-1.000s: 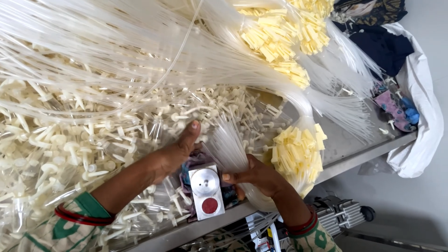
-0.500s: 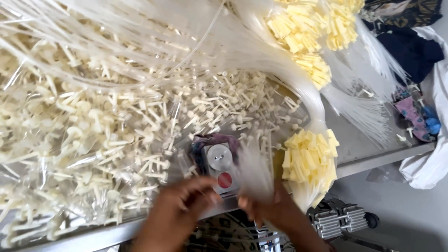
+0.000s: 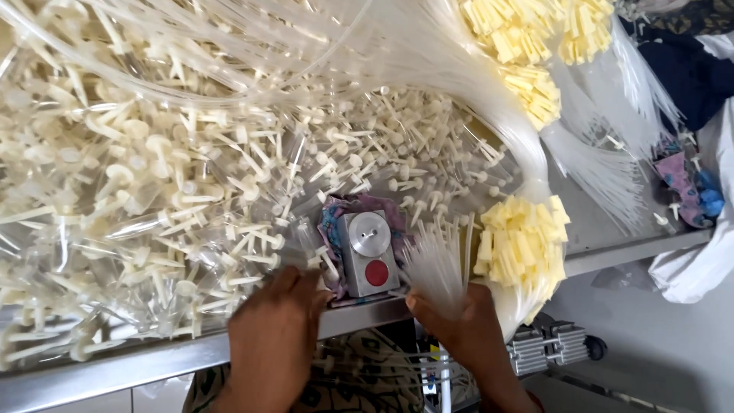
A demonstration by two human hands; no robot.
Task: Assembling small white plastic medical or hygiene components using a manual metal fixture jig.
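At the table (image 3: 612, 248) edge, our right hand (image 3: 466, 329) pinches a bundle of clear tubes (image 3: 436, 264) at three o'clock of the metal device (image 3: 369, 252), left hand (image 3: 271, 336) loosely curled empty at seven, pale plugs (image 3: 153, 191) heaped unsorted.

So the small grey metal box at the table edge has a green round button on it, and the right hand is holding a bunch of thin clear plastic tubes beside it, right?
Not quite: the round button on the small grey metal box is red, not green, as the head view shows. The rest holds: the box sits at the table edge, and the right hand holds a bunch of thin clear plastic tubes beside it.
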